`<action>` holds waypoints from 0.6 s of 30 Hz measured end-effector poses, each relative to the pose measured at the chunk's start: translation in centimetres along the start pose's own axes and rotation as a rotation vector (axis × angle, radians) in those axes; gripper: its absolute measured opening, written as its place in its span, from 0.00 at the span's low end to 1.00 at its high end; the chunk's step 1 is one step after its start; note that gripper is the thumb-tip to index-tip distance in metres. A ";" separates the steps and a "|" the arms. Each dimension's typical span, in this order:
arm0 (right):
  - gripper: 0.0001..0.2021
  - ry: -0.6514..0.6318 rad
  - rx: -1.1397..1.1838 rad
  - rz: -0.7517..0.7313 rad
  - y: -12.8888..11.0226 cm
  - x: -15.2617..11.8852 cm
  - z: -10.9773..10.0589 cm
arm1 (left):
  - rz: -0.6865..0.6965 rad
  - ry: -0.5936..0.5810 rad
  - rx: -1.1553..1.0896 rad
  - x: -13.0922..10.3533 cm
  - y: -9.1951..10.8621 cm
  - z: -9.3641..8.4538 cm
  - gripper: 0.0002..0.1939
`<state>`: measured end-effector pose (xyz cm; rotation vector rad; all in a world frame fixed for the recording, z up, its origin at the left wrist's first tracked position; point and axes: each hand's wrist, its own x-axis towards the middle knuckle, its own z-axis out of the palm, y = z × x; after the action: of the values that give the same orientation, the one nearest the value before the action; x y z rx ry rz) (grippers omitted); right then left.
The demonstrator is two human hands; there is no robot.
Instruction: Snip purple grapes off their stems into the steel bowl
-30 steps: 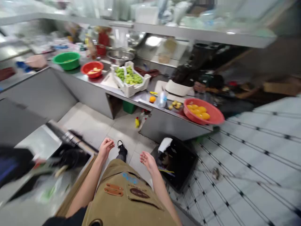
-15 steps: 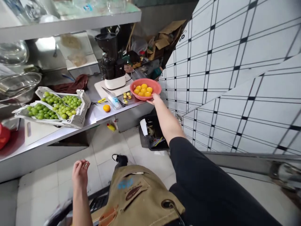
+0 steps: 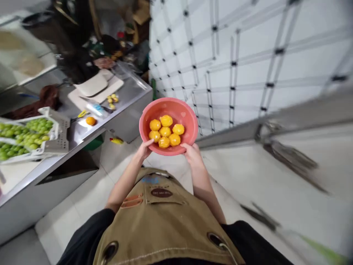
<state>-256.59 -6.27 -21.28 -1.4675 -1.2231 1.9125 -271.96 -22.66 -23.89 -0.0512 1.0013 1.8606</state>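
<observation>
White crate (image 3: 61,140) of green fruit (image 3: 33,135) at far left, orange (image 3: 90,120) on the counter (image 3: 128,92), my left hand (image 3: 144,149) gripping a red plastic basin (image 3: 189,124) at frame centre, seven yellow-orange fruits (image 3: 165,131) inside, my right hand (image 3: 193,154) gripping its near rim.

The red bowl (image 3: 190,127) is now hanging clear of the desk (image 3: 132,97), to its right; the left hand (image 3: 143,150) is joining the right hand (image 3: 193,155) on the bowl's near rim.

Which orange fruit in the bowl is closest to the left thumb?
The lower-left fruit in the red bowl, below the upper-left one. The left hand has its thumb on the rim beside it; the other six are farther.
</observation>
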 end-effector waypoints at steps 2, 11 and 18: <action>0.14 0.056 0.020 0.018 0.6 -3.6 -5.8 | -0.122 -0.048 0.030 -0.5 -3.6 2.7 0.31; 0.26 0.931 -0.772 -0.656 -7.2 -6.8 -33.7 | -0.236 -0.147 0.138 -4.5 -10.1 11.9 0.25; 0.17 0.699 -1.187 -0.425 -5.1 -1.2 -37.0 | -0.220 -0.116 0.224 -6.5 -9.1 13.4 0.27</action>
<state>-222.86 9.46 -18.07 -1.8699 -2.1267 0.1921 -256.64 -17.06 -17.76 0.0773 1.0725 1.5266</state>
